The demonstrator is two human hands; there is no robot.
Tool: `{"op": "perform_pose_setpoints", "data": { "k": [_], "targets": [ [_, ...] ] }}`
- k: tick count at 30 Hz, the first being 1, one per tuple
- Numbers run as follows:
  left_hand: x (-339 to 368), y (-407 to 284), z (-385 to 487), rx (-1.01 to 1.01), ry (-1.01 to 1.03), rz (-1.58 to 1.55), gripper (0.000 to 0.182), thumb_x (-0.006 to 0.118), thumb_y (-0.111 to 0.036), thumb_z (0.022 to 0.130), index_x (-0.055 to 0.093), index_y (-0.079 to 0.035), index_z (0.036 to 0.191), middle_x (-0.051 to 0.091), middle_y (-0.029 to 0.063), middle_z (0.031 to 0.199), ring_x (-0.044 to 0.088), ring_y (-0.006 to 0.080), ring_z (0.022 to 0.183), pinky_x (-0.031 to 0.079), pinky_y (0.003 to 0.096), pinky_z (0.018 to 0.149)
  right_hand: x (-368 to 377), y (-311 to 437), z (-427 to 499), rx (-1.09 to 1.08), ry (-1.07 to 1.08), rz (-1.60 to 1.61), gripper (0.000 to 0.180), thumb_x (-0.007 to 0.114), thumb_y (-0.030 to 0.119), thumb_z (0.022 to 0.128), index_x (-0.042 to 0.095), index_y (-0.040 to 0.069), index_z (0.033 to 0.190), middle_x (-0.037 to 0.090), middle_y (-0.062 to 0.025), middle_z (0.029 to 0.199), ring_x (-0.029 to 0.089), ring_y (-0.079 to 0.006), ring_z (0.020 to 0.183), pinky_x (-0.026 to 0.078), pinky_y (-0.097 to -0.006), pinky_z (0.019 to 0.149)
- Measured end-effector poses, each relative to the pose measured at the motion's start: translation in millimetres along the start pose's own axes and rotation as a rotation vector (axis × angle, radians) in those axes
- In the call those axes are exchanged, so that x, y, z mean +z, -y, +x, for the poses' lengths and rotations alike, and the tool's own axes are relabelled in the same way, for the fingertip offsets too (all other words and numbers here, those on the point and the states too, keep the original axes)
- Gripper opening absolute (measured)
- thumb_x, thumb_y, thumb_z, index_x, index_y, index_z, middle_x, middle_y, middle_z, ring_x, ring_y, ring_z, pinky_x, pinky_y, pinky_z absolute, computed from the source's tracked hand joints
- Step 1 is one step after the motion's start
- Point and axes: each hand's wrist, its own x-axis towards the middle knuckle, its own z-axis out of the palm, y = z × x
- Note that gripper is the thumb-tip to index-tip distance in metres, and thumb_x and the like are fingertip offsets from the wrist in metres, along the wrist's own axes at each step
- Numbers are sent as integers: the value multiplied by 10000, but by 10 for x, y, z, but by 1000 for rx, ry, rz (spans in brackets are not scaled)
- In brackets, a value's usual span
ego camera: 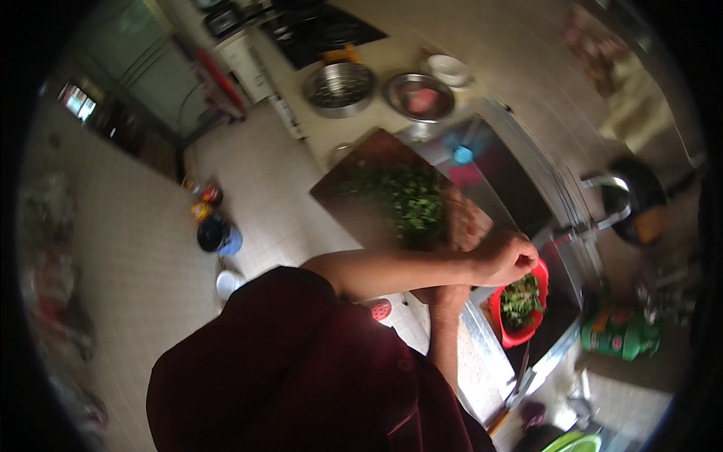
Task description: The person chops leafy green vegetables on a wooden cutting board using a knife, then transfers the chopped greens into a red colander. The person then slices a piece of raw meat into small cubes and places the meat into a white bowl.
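My left hand (507, 261) hangs over a red plastic basket (542, 277) in the sink, its fingers curled. I see nothing in its grasp, though its underside is hidden. Leafy greens (519, 304) lie in the basket. My left forearm crosses over my right wrist. Only a strip of my right hand (453, 296) shows below that forearm, at the near edge of a wooden cutting board (361, 217); its fingers are hidden. A pile of chopped green herbs (415, 203) covers the board's middle, partly blurred. To its right, the board's corner is bare and pale.
A stainless sink (511, 181) holds a blue round item (463, 155). Behind the board stand a steel pot (339, 93), a metal bowl with pink meat (423, 101) and a white bowl (449, 69). A wooden-handled utensil (498, 421) and a green bottle (618, 334) are at the right.
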Motion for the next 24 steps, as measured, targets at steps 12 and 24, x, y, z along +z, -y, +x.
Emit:
{"op": "perform_pose_setpoints", "data": {
  "k": [12, 24],
  "targets": [
    [-3197, -460, -4064, -1057, -736, 241, 268, 736, -1, 792, 648, 84, 1030, 686, 133, 927, 667, 196, 779, 570, 295, 727, 180, -83, 323, -116, 52, -376, 602, 616, 112, 823, 425, -40, 1374, 516, -354, 1140, 519, -480, 1015, 428, -492, 921],
    [-4386, -2401, -5188, -443, -1291, 1130, 165, 679, 35, 823, 696, -20, 978, 676, 87, 931, 645, 145, 765, 523, 264, 662, 406, 702, -230, -244, -259, -362, 562, 673, 220, 847, 489, 103, 1366, 513, -225, 1255, 506, -429, 1131, 422, -525, 937]
  ]
}}
